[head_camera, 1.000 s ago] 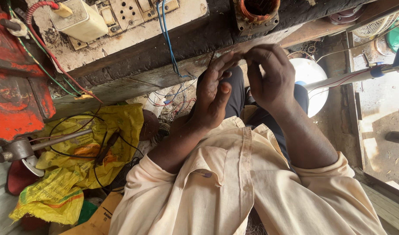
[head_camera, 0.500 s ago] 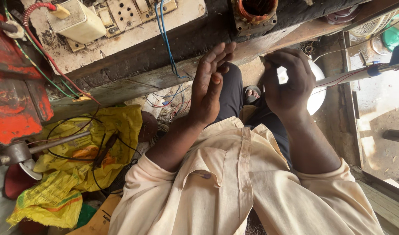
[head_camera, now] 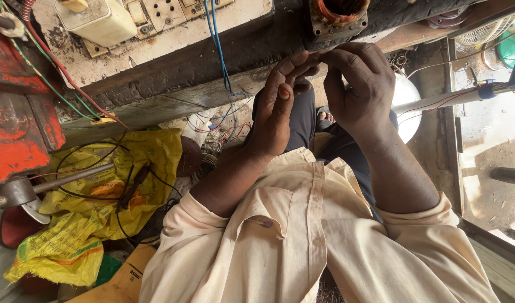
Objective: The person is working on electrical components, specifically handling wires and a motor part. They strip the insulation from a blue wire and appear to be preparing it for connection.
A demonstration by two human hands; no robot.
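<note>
My left hand and my right hand are raised in front of my chest, their fingertips meeting just below a motor stator with copper windings fixed on the dark bench edge. The left fingers are stretched upward, while the right fingers curl in a pinch against them. Whatever sits between the fingertips is too thin to make out. My cream shirt fills the lower view.
A dirty switchboard with sockets and hanging blue wires sits at top left. A red machine stands at the left. A yellow sack with a black cable lies below it. A white round object and a white rod are on the right.
My hands were together, parted half a second ago, and have come back together with fingertips touching higher up, near the stator.
</note>
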